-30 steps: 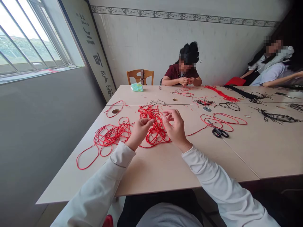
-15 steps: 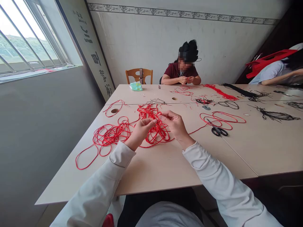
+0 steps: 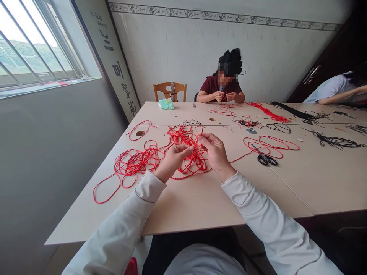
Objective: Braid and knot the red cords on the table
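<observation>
Above the table, my left hand [image 3: 175, 158] pinches red cord between thumb and forefinger. Just to its right, my right hand [image 3: 214, 152] is closed on red cord too, a short end of it standing up over the fingertips. Behind and beneath both hands lies a heap of braided red cord [image 3: 195, 164], partly covered by them. A loose tangle of smooth red cord [image 3: 137, 162] rests left of my left hand. From the right, a red strand runs toward the heap from looped red cord [image 3: 272, 143].
Black-handled scissors [image 3: 267, 159] lie right of my hands on the pale table [image 3: 200, 214]. Black cord bundles [image 3: 335, 140] and a red bundle [image 3: 269, 112] are farther right. Across the table sits a person [image 3: 220, 86] handling cord; another person [image 3: 335, 89] leans in at right.
My right hand has moved slightly right and up, away from my left hand, and a red cord end now shows above its fingertips. The view has shifted a little.
</observation>
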`<move>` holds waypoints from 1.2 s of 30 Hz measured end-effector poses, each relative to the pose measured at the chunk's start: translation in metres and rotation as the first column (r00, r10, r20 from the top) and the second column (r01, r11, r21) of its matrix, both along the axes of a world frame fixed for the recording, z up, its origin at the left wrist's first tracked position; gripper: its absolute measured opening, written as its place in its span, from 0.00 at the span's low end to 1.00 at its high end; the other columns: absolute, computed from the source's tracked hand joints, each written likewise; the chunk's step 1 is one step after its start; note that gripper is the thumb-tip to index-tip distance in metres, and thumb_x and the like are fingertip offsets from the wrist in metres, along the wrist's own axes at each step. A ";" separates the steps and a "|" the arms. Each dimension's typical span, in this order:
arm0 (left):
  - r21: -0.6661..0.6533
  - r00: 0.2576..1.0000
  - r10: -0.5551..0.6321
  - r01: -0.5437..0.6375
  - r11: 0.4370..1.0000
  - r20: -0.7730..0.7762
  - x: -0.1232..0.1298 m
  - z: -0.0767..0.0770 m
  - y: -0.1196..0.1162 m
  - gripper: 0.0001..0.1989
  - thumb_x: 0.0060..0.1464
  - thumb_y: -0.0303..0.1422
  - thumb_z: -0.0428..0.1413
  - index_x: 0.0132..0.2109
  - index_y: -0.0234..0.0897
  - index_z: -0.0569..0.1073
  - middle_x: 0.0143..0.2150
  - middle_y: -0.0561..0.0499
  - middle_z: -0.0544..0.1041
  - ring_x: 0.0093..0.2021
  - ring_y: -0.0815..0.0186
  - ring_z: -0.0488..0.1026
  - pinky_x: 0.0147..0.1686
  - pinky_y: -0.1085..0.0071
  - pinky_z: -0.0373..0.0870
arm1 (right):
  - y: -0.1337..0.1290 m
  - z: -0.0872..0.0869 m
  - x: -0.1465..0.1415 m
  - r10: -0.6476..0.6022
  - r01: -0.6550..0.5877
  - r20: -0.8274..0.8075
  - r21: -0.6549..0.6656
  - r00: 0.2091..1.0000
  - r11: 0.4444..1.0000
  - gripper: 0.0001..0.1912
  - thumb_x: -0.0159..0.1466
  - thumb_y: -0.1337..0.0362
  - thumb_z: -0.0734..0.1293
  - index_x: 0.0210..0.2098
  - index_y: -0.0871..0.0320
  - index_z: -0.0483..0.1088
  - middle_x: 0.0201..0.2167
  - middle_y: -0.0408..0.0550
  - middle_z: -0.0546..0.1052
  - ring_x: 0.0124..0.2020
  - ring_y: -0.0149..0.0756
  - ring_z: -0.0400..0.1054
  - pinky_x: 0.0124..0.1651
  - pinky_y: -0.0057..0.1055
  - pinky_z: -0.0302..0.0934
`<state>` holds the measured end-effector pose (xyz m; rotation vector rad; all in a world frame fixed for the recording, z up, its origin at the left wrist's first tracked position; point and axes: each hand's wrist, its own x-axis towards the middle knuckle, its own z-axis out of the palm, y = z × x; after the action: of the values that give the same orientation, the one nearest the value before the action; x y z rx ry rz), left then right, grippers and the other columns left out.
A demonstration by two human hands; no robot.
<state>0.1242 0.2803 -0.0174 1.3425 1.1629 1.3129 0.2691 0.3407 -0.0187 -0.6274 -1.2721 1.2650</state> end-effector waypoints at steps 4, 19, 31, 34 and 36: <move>-0.011 1.000 0.018 -0.017 1.000 0.019 0.001 -0.003 0.001 0.19 0.46 0.47 0.62 0.26 0.34 0.73 0.19 0.54 0.65 0.24 0.70 0.62 0.24 0.73 0.55 | -0.002 0.003 0.000 -0.007 0.005 -0.024 -0.058 1.000 0.998 0.11 0.52 0.56 0.74 0.31 0.54 0.75 0.28 0.39 0.73 0.28 0.26 0.63 0.32 0.24 0.62; -0.026 0.989 -0.008 0.012 1.000 0.150 0.002 -0.012 0.005 0.15 0.47 0.43 0.63 0.29 0.34 0.76 0.25 0.52 0.71 0.28 0.70 0.66 0.30 0.73 0.62 | -0.005 -0.001 -0.003 -0.030 0.030 0.005 -0.057 1.000 0.998 0.14 0.54 0.53 0.72 0.34 0.54 0.72 0.29 0.39 0.70 0.29 0.27 0.63 0.29 0.23 0.66; -0.169 0.926 -0.091 0.162 0.972 0.366 0.003 -0.006 0.003 0.15 0.44 0.39 0.66 0.27 0.33 0.71 0.23 0.57 0.61 0.22 0.77 0.55 0.20 0.78 0.51 | -0.008 0.003 -0.004 0.024 -0.025 -0.012 -0.120 1.000 0.992 0.14 0.52 0.53 0.73 0.32 0.55 0.71 0.30 0.40 0.70 0.27 0.27 0.63 0.29 0.24 0.64; -0.161 0.956 -0.044 0.094 0.983 0.289 0.003 -0.005 0.003 0.18 0.45 0.40 0.65 0.24 0.34 0.66 0.21 0.59 0.54 0.20 0.77 0.46 0.19 0.75 0.42 | -0.009 0.004 -0.005 0.030 -0.033 -0.020 -0.138 0.999 0.990 0.15 0.51 0.53 0.73 0.32 0.55 0.71 0.30 0.40 0.70 0.28 0.27 0.64 0.29 0.24 0.65; -0.153 0.974 -0.013 0.049 0.987 0.228 0.003 -0.003 0.002 0.19 0.45 0.41 0.65 0.23 0.35 0.64 0.20 0.60 0.51 0.20 0.77 0.44 0.19 0.73 0.40 | -0.009 0.004 -0.005 0.029 -0.033 -0.028 -0.147 0.999 0.989 0.15 0.51 0.53 0.74 0.32 0.55 0.71 0.29 0.39 0.70 0.27 0.26 0.63 0.29 0.23 0.65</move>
<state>0.1268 0.2825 -0.0209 1.0629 1.0600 1.2864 0.2640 0.3316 -0.0145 -0.6965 -1.1787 1.3981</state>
